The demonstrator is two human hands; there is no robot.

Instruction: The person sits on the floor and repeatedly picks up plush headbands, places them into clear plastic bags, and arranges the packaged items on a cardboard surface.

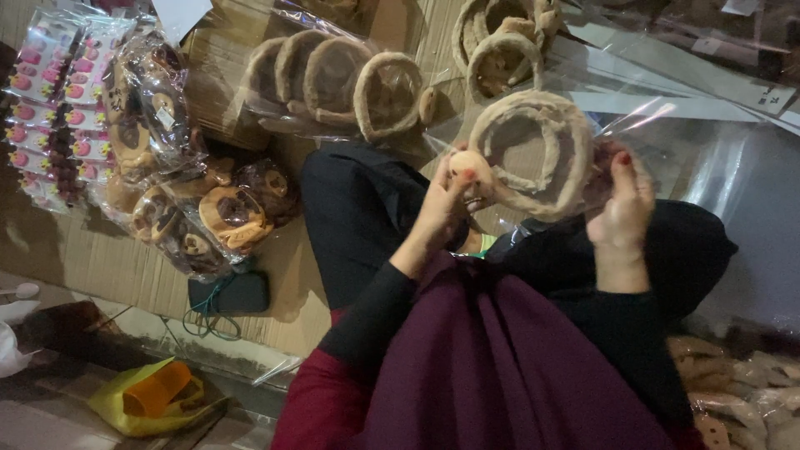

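Both hands' grip clenched on fuzzy headbands (533,154); clear bag (667,142) blurs right hand (621,212).

Seated person holds a bundle of plush headbands (533,154) up btwn both hands: left hand (442,208) on bundle's left side, right hand (621,204) on its right, w/ a clear plastic bag (667,125) around & behind it. Beyond, a row of headbands (333,83) stands on the cardboard sheet (108,258); more headbands (500,42) further back, to the right. Far left: bagged animal-face headbands (200,217), then carded hair accessories (50,108) at the edge. A dark pouch (229,292) lies just below the bagged ones; a plastic bag w/ a cup (154,396) sits nearest, lower left.
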